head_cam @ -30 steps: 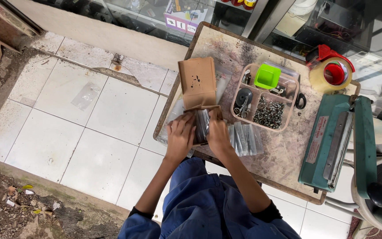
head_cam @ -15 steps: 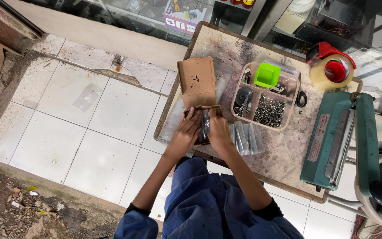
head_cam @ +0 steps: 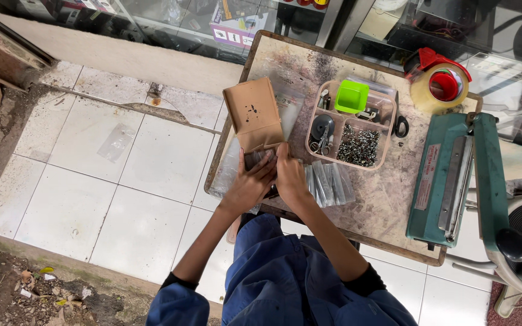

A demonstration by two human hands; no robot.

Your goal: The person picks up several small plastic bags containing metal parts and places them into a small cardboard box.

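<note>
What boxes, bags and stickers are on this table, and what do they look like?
Cardboard box: brown, open, upright just beyond both hands.
Clear plastic bags: small shiny packets lying by the right hand; the left hand presses on some more.
Label: long red and white strip on the green sealing machine.
Colourful carton: behind glass, beyond the table.

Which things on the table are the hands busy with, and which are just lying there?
In use:
left hand and right hand, both on a small clear bag
brown cardboard box, right beside the hands
pile of clear bags

Lying about:
compartment tray with the green tub
tape roll
teal sealing machine
</note>
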